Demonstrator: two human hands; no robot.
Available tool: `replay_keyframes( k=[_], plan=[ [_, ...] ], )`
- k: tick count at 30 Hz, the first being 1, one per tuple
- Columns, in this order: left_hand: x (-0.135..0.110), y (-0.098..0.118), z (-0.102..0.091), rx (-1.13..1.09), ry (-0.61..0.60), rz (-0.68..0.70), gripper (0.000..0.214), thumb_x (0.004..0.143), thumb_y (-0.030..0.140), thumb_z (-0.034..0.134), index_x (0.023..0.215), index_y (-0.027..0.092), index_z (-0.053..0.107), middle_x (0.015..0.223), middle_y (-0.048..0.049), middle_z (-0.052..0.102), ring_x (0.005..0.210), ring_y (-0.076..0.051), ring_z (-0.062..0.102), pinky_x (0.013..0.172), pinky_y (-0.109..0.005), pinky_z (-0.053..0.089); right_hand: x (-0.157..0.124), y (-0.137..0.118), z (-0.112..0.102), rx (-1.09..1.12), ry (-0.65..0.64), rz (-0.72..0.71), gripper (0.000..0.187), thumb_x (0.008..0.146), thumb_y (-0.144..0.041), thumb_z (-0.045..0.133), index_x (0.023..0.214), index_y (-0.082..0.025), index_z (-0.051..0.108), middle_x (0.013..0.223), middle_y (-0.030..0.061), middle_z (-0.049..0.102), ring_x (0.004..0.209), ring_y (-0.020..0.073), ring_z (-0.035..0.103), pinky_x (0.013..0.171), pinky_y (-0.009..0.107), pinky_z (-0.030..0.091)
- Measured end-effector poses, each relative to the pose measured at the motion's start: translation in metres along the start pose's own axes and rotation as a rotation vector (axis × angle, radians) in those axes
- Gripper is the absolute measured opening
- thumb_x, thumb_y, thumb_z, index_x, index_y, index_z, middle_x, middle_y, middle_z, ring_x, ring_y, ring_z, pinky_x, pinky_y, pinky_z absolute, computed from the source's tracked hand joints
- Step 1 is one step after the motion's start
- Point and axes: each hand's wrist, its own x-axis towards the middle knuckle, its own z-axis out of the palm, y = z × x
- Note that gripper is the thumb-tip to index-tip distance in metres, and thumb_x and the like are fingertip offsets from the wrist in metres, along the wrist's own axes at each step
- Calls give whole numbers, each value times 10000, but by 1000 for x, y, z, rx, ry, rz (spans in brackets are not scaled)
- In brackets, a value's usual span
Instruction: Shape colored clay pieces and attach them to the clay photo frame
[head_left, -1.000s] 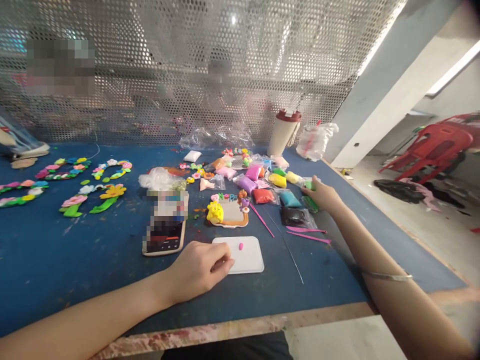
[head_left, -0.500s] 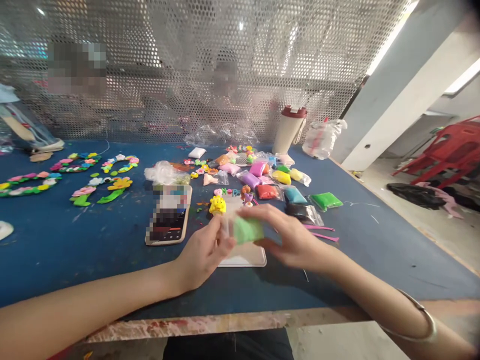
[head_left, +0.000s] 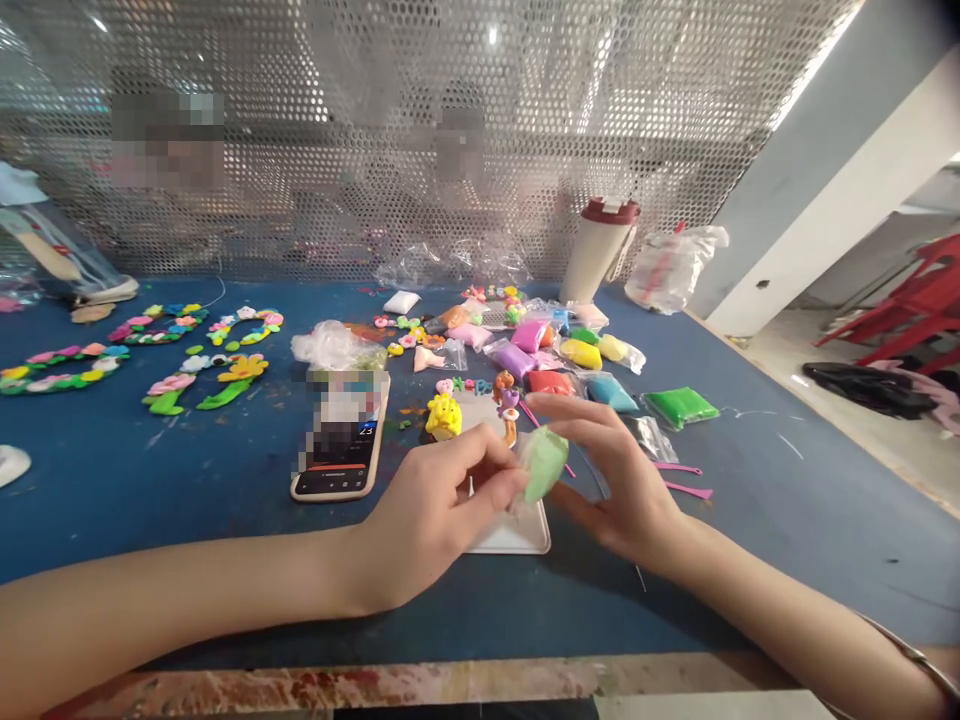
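Observation:
My left hand (head_left: 457,500) pinches the clear end of a small plastic bag of light green clay (head_left: 546,464) between thumb and fingers. Curved around the bag's other side is my right hand (head_left: 619,480), its thumb and fingers apart; whether a fingertip touches the bag, I cannot tell. Beneath both hands lies a white board (head_left: 517,535), partly hidden. Along its upper part sit a yellow clay figure (head_left: 444,417), small clay letters (head_left: 469,386) and little clay shapes (head_left: 510,398).
Left of the board lies a phone (head_left: 337,450). Clay flower wreaths (head_left: 64,368) lie farther left. Several coloured clay packets (head_left: 551,383), a green packet (head_left: 681,407) and pink tools (head_left: 686,490) are to the right. A lidded cup (head_left: 598,255) stands by the perforated metal screen (head_left: 337,150).
The light green clay bag has turned from lying sideways to a more upright tilt. Both hands have shifted right with it, and the right fingers are spread. The view has swung slightly left.

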Motion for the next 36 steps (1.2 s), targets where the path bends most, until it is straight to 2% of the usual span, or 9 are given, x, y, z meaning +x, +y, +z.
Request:
replay_keyframes(
  k=[4,7,11,15,18,23,27,32,36],
  plan=[
    [-6,-2,3,116,39,79,208,941,324,515,774,200,526,647,43,571,522,-89,513,507,-200,395,-3,-6,5,-238,218,29,512,771,-87,649,1164,-261,371,1090,129,510,1022,278,534,816,461,497],
    [-13,-9,2,289,74,303,232,951,318,504,749,203,504,581,52,551,479,-87,495,471,-204,355,-6,-19,5,-192,134,-75,332,729,-51,540,980,-240,433,773,30,485,661,190,471,584,345,437],
    [-17,-18,6,377,115,599,232,984,267,435,760,207,445,558,60,536,452,-84,494,463,-213,332,-5,-36,10,-75,21,-168,74,787,-131,454,805,-199,476,597,-1,445,533,166,391,492,302,307],
    [-15,-22,11,386,38,718,202,995,244,416,801,200,445,588,41,575,487,-91,545,490,-200,375,-7,-42,18,163,-85,-110,290,975,-303,302,756,-198,460,603,21,504,551,158,400,509,288,320],
    [-13,-22,10,453,-27,760,179,987,214,431,818,179,481,622,16,605,515,-104,576,503,-205,406,-11,-41,21,305,-147,13,366,989,-420,305,774,-184,483,656,31,530,585,144,415,534,265,344],
    [-8,-19,5,543,-106,682,263,1002,209,370,770,171,487,604,11,583,494,-113,555,468,-217,394,-14,-38,16,489,-274,256,285,960,-347,405,759,-172,506,690,19,532,607,122,419,581,248,356],
    [-2,-13,4,369,-234,449,286,971,328,473,727,180,481,610,39,578,497,-84,524,478,-181,380,-9,-37,7,645,-384,518,330,976,-309,386,686,-179,476,619,-13,515,567,96,438,554,208,357],
    [0,-5,4,93,-374,180,250,859,267,666,695,180,498,609,81,523,515,-60,454,500,-167,332,-5,-33,-1,676,-416,393,328,944,-266,406,627,-189,438,525,-46,412,512,89,374,521,221,318],
    [-2,-3,6,-125,-325,-68,284,943,337,512,705,204,429,559,86,447,498,-80,422,494,-191,327,-8,-29,-2,675,-350,367,336,916,-230,404,587,-206,337,514,-73,268,471,79,251,475,225,260]
  ],
)
